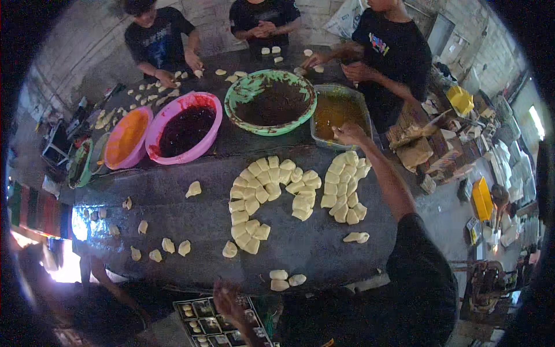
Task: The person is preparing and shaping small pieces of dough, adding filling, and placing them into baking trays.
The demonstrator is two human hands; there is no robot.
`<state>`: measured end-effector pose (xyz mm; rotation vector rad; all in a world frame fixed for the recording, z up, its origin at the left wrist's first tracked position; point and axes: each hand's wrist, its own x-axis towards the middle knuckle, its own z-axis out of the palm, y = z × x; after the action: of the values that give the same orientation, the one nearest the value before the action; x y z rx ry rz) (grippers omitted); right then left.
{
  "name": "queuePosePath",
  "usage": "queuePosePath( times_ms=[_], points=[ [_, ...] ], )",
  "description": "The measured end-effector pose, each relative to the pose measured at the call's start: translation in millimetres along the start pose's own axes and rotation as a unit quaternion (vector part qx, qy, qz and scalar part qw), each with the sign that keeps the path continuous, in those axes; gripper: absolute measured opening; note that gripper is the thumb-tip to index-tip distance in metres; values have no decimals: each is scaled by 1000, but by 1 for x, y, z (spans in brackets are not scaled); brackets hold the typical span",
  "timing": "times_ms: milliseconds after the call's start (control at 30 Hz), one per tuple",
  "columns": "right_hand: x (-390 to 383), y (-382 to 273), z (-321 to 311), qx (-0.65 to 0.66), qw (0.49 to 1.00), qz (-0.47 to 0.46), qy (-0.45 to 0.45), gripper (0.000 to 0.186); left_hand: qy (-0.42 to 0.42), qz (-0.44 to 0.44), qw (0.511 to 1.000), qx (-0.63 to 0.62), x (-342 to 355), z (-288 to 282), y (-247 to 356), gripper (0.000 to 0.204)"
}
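My right hand (350, 134) reaches over a clear rectangular tub (370, 118) of yellow-brown filling. Its fingers are drawn together at the filling; what they hold, if anything, is too small to name. My left hand (228, 301), dark and smeared, hovers at the table's near edge over a sectioned tray (191, 301) with pale dough pieces in some compartments. Between my hands, a curved band of pale dough pieces (239, 217) and a second cluster (341, 188) lie on the dark table. Three dough pieces (279, 285) sit near the edge.
Left of the tub stand a green basin (315, 104) of dark brown filling, a pink basin (215, 130) of dark red filling and another pink basin (149, 130) of orange filling. Across the table, three people in black shirts work or stand. Loose dough pieces (193, 189) are scattered leftward.
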<state>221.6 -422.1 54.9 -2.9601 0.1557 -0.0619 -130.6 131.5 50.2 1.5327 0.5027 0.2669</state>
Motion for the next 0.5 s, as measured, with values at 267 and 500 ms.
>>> queuePosePath(
  times_ms=[267,500],
  points=[
    [-8,-14,-22,17,997,66,22,62,63,91,993,45,61,-14,12,56],
    [-25,-12,-24,4,999,10,-30,59,11,54,997,-45,11,27,31,45]
  ],
)
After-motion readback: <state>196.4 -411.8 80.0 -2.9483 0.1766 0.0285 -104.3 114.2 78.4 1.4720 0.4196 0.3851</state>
